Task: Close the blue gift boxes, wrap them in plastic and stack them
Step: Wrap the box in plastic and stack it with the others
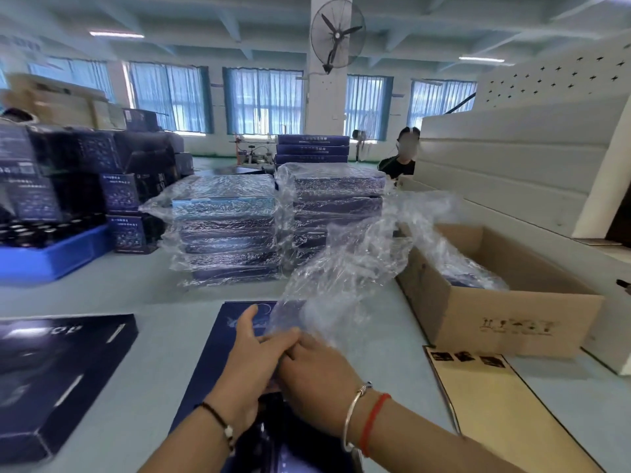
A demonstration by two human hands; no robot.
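Hands: our left hand [251, 349] and right hand [316, 368] meet over the box [218, 339], both pinching the plastic [338, 268]
Box: closed, at the table's [136, 295] near edge
Stacks [227, 230]: wrapped, mid-table

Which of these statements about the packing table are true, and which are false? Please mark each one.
1. Both hands hold the plastic bag above the blue gift box. True: left hand, right hand.
2. The cardboard carton stands on the left side of the table. False: it stands on the right side.
3. Two stacks of wrapped boxes stand behind the gift box. True.
4. The wall fan hangs on a window. False: it is mounted on a white pillar.
5. The blue tray is at the left. True.
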